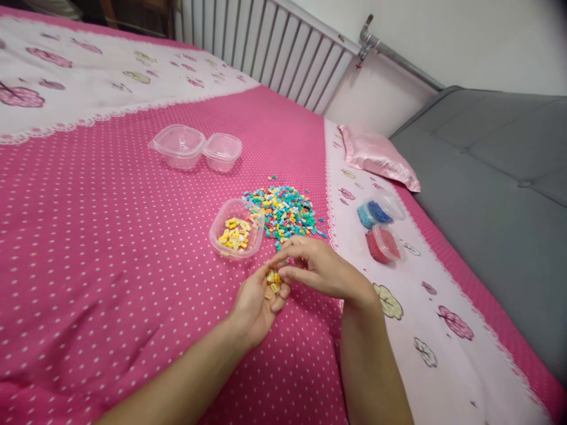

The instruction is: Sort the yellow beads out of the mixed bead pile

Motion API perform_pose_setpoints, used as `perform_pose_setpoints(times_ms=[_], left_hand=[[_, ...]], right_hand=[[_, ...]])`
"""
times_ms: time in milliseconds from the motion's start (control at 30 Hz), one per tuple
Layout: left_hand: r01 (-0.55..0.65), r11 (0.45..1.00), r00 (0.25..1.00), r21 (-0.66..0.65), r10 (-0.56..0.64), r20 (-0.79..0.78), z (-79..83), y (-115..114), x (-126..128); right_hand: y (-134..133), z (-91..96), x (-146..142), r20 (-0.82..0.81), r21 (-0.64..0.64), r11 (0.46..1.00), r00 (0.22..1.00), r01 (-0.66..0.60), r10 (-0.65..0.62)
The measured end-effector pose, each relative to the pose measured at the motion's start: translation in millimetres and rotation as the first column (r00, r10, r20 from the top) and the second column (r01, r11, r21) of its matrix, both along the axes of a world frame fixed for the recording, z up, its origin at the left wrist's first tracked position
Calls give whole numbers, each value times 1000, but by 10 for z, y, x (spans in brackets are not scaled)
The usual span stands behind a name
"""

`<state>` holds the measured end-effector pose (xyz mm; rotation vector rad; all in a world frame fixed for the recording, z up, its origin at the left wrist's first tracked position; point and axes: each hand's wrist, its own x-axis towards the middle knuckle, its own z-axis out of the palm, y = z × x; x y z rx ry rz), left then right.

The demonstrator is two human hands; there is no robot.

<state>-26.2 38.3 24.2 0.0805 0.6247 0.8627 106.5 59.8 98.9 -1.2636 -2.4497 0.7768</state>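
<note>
My left hand (254, 311) is cupped palm up around several small yellow toy bricks (273, 281). Just over that palm, my right hand (316, 267) bends its fingers down toward the bricks; whether its fingertips pinch one is hidden. Beyond my hands lies a loose pile of mixed small bricks (287, 209) in teal, yellow, blue, red and white. Left of the pile stands a clear plastic container (214, 236) with yellow bricks (236, 234) inside.
Two clear containers (181, 147) stand farther back at the left. At the right, small tubs hold blue bricks (378, 212) and red bricks (382, 245). A pink pillow (376, 154) lies by the grey headboard (482, 153). Everything rests on a pink dotted bedspread (133, 236).
</note>
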Motion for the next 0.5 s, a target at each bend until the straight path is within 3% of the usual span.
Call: perform_pose_setpoints(times_ms=[67, 133, 200, 267, 333, 400, 467, 500], left_hand=[[37, 999, 999, -6, -37, -14, 6, 8, -8], [73, 997, 997, -4, -73, -33, 10, 7, -16], [81, 996, 995, 23, -79, -57, 11, -5, -19], [79, 994, 993, 80, -72, -91, 10, -32, -12], [90, 982, 987, 163, -65, -149, 8, -75, 0], [130, 950, 964, 283, -55, -259, 10, -129, 13], [215, 854, 891, 474, 27, -453, 24, -180, 15], [274, 767, 821, 580, 128, -556, 38, -198, 8]], right_hand=[[21, -21, -1, -41, 48, 992, 993, 116, -115], [99, -112, 31, -149, 102, 941, 940, 323, -306], [208, -273, 96, -288, 154, 816, 815, 557, -502], [309, -483, 181, -373, 218, 636, 666, 740, -647], [369, -700, 269, -435, 270, 440, 516, 857, -738], [371, -879, 345, -431, 273, 311, 405, 910, -806], [315, -1002, 400, -410, 257, 240, 331, 936, -850], [268, -1044, 417, -399, 255, 209, 300, 944, -866]])
